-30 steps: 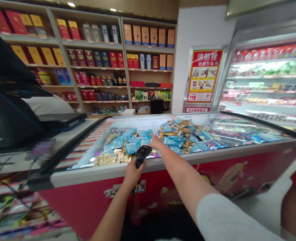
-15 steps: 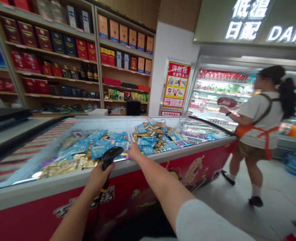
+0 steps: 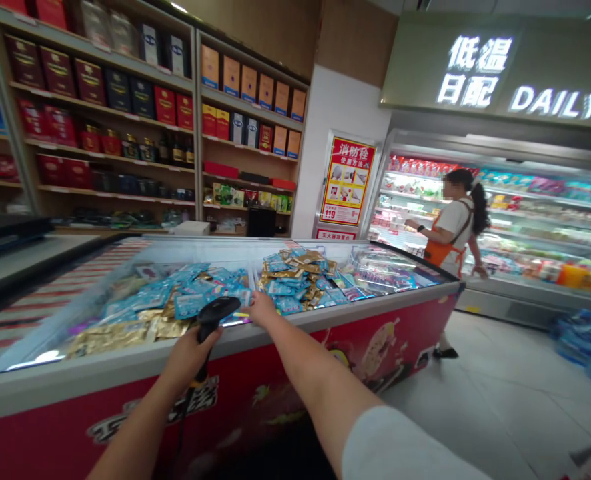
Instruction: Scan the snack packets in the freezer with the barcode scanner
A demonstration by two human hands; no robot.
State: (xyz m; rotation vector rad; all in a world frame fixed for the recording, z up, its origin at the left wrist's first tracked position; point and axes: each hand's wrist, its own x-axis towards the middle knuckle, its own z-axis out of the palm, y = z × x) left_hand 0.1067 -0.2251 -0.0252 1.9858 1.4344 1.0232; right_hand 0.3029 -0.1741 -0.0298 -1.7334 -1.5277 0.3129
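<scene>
My left hand (image 3: 195, 353) is wrapped round the handle of a black handheld barcode scanner (image 3: 219, 308), held upright over the front rim of a chest freezer (image 3: 325, 327). A cable hangs below the scanner. My right hand (image 3: 264, 311) reaches over the same rim, just right of the scanner's head, its fingers curled together. Whatever lies between those fingers is hidden; a blue ice cream packet (image 3: 190, 305) lies nearby to the left. Inside the freezer, blue and gold ice cream packets (image 3: 295, 273) are heaped right of a divider, with more gold packets (image 3: 110, 337) at the left.
A person (image 3: 450, 227) in an orange apron stands beyond the freezer's right end, before a lit refrigerated display (image 3: 535, 233). Shelves of boxed bottles (image 3: 150, 100) line the back wall. Blue shrink-wrapped bottles (image 3: 583, 343) stand on the floor at right. A counter (image 3: 20, 260) adjoins at left.
The person in the apron has walked farther away, towards the display. My view has shifted slightly. My right hand has turned and drawn back a little towards the rim; the scanner stays in my left hand.
</scene>
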